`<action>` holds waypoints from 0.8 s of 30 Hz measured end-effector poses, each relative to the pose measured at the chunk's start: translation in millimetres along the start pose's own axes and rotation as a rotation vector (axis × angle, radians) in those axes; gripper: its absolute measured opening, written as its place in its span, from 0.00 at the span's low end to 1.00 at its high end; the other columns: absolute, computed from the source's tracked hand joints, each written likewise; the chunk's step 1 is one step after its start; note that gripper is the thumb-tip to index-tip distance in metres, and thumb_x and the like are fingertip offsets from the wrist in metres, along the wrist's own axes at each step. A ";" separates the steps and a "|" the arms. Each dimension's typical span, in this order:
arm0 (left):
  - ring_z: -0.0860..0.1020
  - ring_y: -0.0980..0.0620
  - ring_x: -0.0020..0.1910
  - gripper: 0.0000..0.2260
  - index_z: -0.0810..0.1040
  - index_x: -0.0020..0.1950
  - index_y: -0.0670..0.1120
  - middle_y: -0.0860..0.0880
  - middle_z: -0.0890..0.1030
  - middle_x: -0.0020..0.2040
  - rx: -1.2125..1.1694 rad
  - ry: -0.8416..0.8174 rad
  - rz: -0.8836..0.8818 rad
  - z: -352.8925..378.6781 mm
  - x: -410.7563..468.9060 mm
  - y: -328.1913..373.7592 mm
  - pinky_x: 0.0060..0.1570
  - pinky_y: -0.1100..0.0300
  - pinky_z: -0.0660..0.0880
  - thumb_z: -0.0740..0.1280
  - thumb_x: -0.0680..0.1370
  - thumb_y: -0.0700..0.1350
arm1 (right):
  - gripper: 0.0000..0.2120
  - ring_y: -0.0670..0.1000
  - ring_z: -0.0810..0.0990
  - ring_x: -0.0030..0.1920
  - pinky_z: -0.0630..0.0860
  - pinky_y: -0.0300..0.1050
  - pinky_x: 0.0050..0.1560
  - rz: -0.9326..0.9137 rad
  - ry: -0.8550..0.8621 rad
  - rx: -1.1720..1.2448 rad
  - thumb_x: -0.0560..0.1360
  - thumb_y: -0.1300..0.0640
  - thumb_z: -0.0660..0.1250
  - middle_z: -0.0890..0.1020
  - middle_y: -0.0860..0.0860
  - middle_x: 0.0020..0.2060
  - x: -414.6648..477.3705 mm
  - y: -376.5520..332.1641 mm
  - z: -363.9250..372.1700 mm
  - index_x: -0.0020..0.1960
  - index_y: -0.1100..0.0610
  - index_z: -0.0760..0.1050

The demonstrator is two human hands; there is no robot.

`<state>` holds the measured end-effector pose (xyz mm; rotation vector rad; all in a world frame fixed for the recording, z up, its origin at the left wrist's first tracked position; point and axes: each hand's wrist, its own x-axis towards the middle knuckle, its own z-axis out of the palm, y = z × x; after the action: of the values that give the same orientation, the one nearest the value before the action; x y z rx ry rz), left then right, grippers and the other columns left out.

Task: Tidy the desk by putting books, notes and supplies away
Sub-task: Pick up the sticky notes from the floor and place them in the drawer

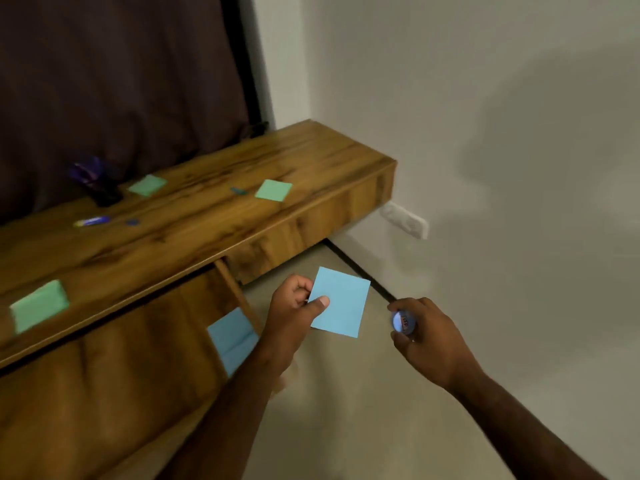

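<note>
My left hand [294, 306] pinches a light blue paper note [341, 301] by its left edge, held in the air in front of the wooden desk [214, 216]. A small blue cylinder, likely a glue stick [403, 322], is gripped end-on in my right hand [426, 337]. Three green notes lie on the desk: one at the back left [147, 185], one at the back right [273, 190], one near the front left [38, 306]. More blue notes [232, 337] lie in the open drawer below the desktop.
A dark pen holder [100, 188] stands at the desk's back, before a dark curtain. A blue and yellow pen [91, 221] and small blue bits [239, 191] lie on the desktop. A white wall with a socket [405, 220] is on the right, over pale floor.
</note>
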<state>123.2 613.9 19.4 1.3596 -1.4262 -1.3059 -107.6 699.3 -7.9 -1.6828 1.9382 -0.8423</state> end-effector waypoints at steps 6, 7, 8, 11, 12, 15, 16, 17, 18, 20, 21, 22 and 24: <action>0.82 0.46 0.50 0.11 0.72 0.53 0.42 0.43 0.82 0.53 -0.047 0.195 -0.077 -120.2 16.2 -27.7 0.46 0.52 0.79 0.72 0.76 0.39 | 0.17 0.38 0.76 0.43 0.68 0.24 0.45 -0.147 -0.105 -0.015 0.71 0.60 0.74 0.77 0.44 0.49 52.4 -88.1 77.2 0.56 0.46 0.78; 0.82 0.46 0.50 0.10 0.72 0.52 0.44 0.44 0.82 0.53 -0.063 0.230 -0.105 -137.4 17.8 -35.4 0.48 0.49 0.80 0.72 0.76 0.39 | 0.17 0.37 0.75 0.43 0.68 0.26 0.45 -0.183 -0.137 -0.023 0.70 0.60 0.73 0.77 0.42 0.48 59.5 -101.6 90.0 0.53 0.42 0.77; 0.82 0.47 0.49 0.10 0.72 0.52 0.45 0.45 0.82 0.52 -0.088 0.274 -0.129 -152.2 18.4 -43.2 0.47 0.50 0.80 0.72 0.76 0.39 | 0.17 0.37 0.74 0.42 0.69 0.29 0.44 -0.213 -0.173 -0.031 0.70 0.60 0.72 0.75 0.40 0.45 66.2 -113.4 102.1 0.50 0.39 0.75; 0.81 0.52 0.43 0.10 0.73 0.54 0.42 0.49 0.81 0.47 -0.130 0.427 -0.168 -188.3 18.8 -63.1 0.36 0.61 0.79 0.71 0.76 0.37 | 0.16 0.42 0.76 0.47 0.73 0.39 0.49 -0.238 -0.241 -0.030 0.70 0.63 0.72 0.75 0.40 0.43 79.9 -142.9 131.6 0.52 0.46 0.78; 0.81 0.51 0.43 0.10 0.73 0.53 0.42 0.48 0.80 0.47 -0.139 0.472 -0.196 -198.4 19.6 -71.9 0.36 0.60 0.78 0.72 0.75 0.37 | 0.17 0.45 0.77 0.48 0.73 0.38 0.49 -0.251 -0.265 -0.040 0.70 0.64 0.73 0.74 0.39 0.44 84.4 -149.9 140.9 0.55 0.50 0.78; 0.81 0.44 0.49 0.14 0.73 0.56 0.42 0.43 0.80 0.52 -0.173 0.553 -0.278 -218.0 25.4 -98.9 0.41 0.55 0.78 0.73 0.73 0.37 | 0.18 0.46 0.77 0.48 0.71 0.30 0.47 -0.305 -0.344 -0.070 0.70 0.65 0.72 0.74 0.41 0.45 99.5 -162.4 163.7 0.56 0.51 0.78; 0.81 0.44 0.50 0.15 0.72 0.56 0.41 0.43 0.80 0.53 -0.178 0.577 -0.308 -222.1 29.0 -107.6 0.41 0.56 0.78 0.73 0.73 0.36 | 0.18 0.46 0.77 0.48 0.72 0.31 0.47 -0.313 -0.366 -0.074 0.70 0.65 0.72 0.75 0.43 0.45 106.9 -163.3 172.0 0.56 0.50 0.78; 0.80 0.45 0.49 0.16 0.72 0.57 0.41 0.43 0.79 0.53 -0.174 0.598 -0.339 -224.8 33.0 -114.3 0.41 0.57 0.78 0.73 0.73 0.36 | 0.17 0.46 0.77 0.48 0.75 0.35 0.48 -0.333 -0.382 -0.077 0.69 0.64 0.71 0.76 0.44 0.46 114.5 -164.2 178.8 0.55 0.48 0.77; 0.79 0.48 0.47 0.16 0.71 0.57 0.42 0.44 0.78 0.53 -0.161 0.616 -0.366 -226.5 37.9 -119.9 0.39 0.59 0.77 0.73 0.73 0.36 | 0.17 0.47 0.77 0.48 0.78 0.40 0.49 -0.347 -0.401 -0.080 0.68 0.62 0.69 0.77 0.45 0.46 123.1 -162.6 186.7 0.54 0.46 0.77; 0.77 0.53 0.44 0.17 0.71 0.59 0.41 0.46 0.77 0.53 -0.126 0.642 -0.401 -227.5 49.3 -130.3 0.35 0.63 0.73 0.73 0.74 0.37 | 0.17 0.48 0.77 0.49 0.79 0.48 0.51 -0.352 -0.434 -0.081 0.67 0.60 0.69 0.78 0.47 0.47 137.4 -159.8 198.6 0.54 0.46 0.76; 0.75 0.56 0.43 0.18 0.71 0.60 0.41 0.46 0.76 0.53 -0.103 0.645 -0.419 -226.6 57.5 -135.9 0.34 0.65 0.71 0.73 0.74 0.37 | 0.18 0.49 0.78 0.50 0.79 0.48 0.52 -0.350 -0.450 -0.076 0.68 0.60 0.69 0.79 0.48 0.48 146.0 -156.8 204.3 0.56 0.47 0.76; 0.75 0.56 0.43 0.18 0.70 0.60 0.42 0.47 0.75 0.54 -0.089 0.646 -0.437 -225.5 66.4 -142.2 0.33 0.65 0.70 0.72 0.74 0.38 | 0.19 0.49 0.78 0.51 0.78 0.44 0.53 -0.352 -0.458 -0.071 0.69 0.60 0.71 0.79 0.49 0.50 154.8 -153.8 209.7 0.58 0.48 0.76; 0.76 0.53 0.47 0.17 0.70 0.61 0.43 0.47 0.75 0.55 -0.086 0.644 -0.471 -221.6 86.3 -151.1 0.33 0.66 0.69 0.72 0.75 0.38 | 0.20 0.48 0.77 0.53 0.72 0.31 0.52 -0.356 -0.474 -0.094 0.71 0.61 0.73 0.79 0.49 0.53 172.1 -148.3 216.8 0.61 0.51 0.77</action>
<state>356.2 505.6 -96.1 1.9029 -0.6285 -1.0331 116.9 483.9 -50.2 -2.0922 1.4013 -0.4125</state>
